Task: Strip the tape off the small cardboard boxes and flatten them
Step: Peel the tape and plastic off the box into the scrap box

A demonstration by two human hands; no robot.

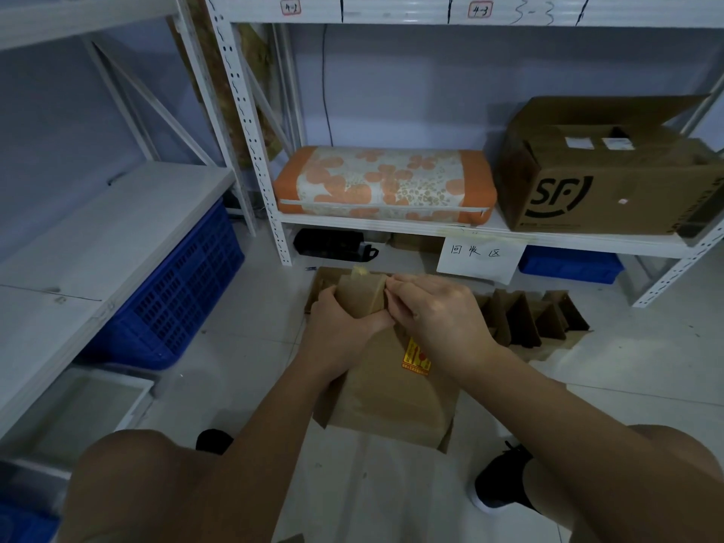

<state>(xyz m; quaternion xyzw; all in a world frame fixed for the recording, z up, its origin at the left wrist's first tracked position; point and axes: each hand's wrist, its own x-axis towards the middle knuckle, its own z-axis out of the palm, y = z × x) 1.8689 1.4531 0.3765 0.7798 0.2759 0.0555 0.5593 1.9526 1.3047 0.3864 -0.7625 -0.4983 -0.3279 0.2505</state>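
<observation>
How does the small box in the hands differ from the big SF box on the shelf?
The small box is plain and held above the floor by the left hand and right hand; the SF box is far larger, carries a black logo and rests on the shelf with its flaps open. Both are brown cardboard.

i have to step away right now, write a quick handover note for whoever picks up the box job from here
Left hand: grips the small cardboard box from its left side, holding it up above the floor.
Right hand: fingers pinch at the box's upper right edge, seemingly at the tape.
A bit of yellowish tape sticks up at the box's top.
Under the hands a flattened box with a yellow sticker lies on the floor; more folded cardboard pieces lie to the right.
Left: finish stripping this box, then flatten it.
</observation>
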